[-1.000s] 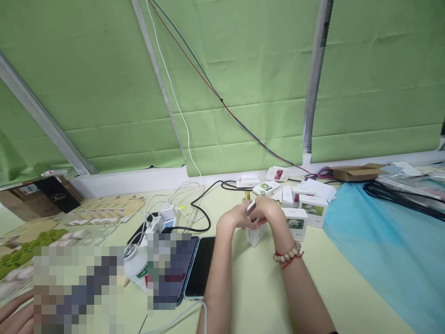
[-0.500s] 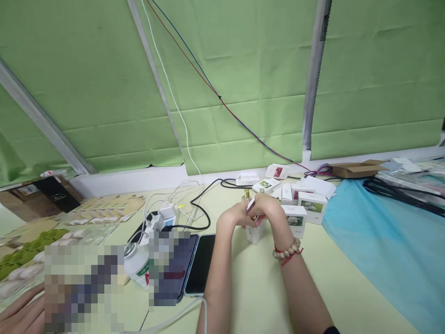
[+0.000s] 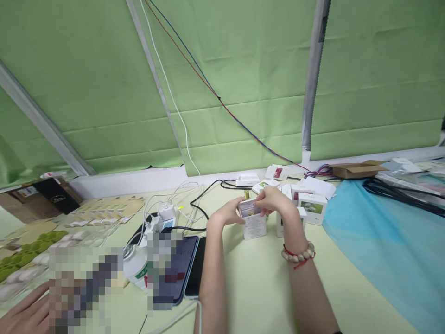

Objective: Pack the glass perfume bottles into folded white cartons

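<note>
Between both sets of fingertips, an upright small white box (image 3: 253, 222) is pinched by left hand (image 3: 225, 214) and right hand (image 3: 274, 202), its open top flap under the right fingers

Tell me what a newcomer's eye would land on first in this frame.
Mid-table, both hands, left hand and right hand, hold a small white box with its top open, something gold inside. Behind it, more flower-printed boxes are clustered. Green curtains fill the upper half, and two phones lie near the left forearm.
</note>
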The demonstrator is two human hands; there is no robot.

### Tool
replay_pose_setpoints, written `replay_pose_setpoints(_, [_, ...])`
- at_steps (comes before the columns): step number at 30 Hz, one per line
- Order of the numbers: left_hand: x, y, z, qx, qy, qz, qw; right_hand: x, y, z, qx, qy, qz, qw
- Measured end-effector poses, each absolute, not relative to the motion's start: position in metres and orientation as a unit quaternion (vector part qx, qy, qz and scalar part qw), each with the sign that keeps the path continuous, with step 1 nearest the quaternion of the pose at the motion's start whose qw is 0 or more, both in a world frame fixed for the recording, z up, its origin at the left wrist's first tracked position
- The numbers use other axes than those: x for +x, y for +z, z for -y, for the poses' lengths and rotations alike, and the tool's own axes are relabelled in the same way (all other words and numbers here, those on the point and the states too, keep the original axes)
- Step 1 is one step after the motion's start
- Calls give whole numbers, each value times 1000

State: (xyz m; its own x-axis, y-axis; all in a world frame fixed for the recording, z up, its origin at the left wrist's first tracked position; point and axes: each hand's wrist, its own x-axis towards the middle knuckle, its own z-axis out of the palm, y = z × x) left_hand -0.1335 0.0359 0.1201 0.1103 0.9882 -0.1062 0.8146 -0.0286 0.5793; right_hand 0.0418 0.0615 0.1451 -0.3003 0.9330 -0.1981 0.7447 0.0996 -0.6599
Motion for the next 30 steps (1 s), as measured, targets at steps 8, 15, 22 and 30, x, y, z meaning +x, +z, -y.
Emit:
replay_pose_setpoints(8, [-138,127,-31,703,188,-604,325,66,160,-42,-529,334,718,305])
replay_pose_setpoints(15, [-129,123,-36,705,196,-600,322,82,177,-17,-501,267,698,436])
replay_pose_setpoints(22, [-128,110,-48,702,237,-580,338,89,181,-11,-444,235,675,540])
replay_pose_setpoints(30, [-122,120,-41,687,217,-604,340,86,163,-27,-529,302,745,272])
